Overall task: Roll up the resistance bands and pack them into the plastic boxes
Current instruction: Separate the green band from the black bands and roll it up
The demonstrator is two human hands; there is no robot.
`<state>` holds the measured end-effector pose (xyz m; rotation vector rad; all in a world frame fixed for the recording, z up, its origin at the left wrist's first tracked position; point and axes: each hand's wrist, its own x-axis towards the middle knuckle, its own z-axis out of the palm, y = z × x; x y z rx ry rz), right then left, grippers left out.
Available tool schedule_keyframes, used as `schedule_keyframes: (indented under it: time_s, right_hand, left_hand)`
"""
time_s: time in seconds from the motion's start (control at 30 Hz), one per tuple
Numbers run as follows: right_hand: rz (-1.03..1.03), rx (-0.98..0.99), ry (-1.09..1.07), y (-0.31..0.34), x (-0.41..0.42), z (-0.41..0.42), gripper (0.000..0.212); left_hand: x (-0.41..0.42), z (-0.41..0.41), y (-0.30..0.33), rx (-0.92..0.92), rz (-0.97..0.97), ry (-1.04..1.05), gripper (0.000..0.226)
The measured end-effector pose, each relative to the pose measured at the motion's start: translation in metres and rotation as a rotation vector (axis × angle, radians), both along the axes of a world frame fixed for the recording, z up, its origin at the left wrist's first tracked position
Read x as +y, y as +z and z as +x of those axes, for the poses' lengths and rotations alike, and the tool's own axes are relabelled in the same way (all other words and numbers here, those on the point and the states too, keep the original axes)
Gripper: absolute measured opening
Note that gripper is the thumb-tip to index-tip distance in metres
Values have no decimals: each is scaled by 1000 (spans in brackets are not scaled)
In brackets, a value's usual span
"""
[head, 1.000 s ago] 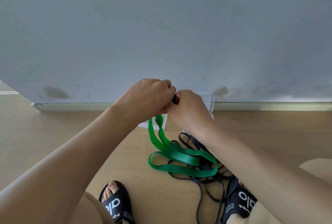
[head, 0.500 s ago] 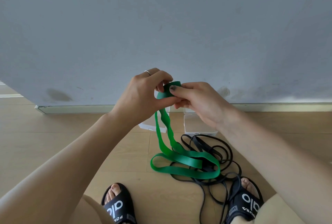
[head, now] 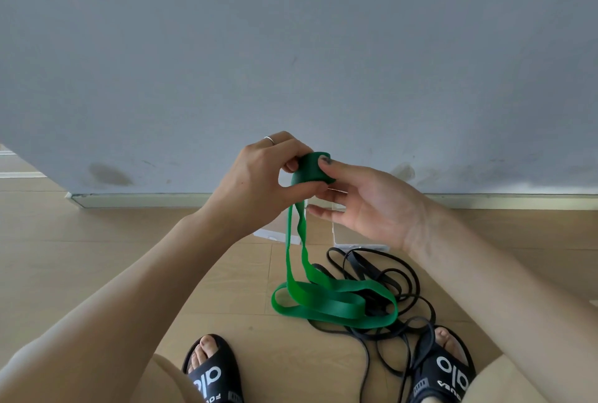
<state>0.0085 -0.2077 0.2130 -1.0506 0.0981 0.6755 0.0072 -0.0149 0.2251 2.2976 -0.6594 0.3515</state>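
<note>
Both hands held a green resistance band (head: 323, 299) aloft: left hand (head: 259, 182) pinched the rolled end; right hand (head: 365, 205), fingers straight, touched it. Tail looped on floor (head: 129, 257) over black bands (head: 398, 279); clear plastic boxes (head: 359, 241) behind.

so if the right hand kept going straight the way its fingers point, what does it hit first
Its fingers point left, so the right hand would probably meet the green roll it already touches, then the left hand gripping that roll. Depth is uncertain from one view.
</note>
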Motion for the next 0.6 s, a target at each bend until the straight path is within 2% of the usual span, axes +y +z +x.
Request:
schedule_keyframes:
  time_s: [0.2, 0.3, 0.43, 0.6]
  right_hand:
    - [216, 76, 2, 0, 4, -3, 25]
    - [257, 95, 24, -6, 6, -4, 30]
    - [224, 66, 63, -14, 8, -6, 30]
    - [-29, -170, 140, -11, 5, 8, 42]
  left_hand:
    - [-3, -1, 5, -35, -50, 1, 28]
    - [0, 3, 8, -17, -27, -42, 29]
    - [5, 6, 7, 9, 26, -71, 27]
    - [6, 4, 9, 45, -31, -74, 21]
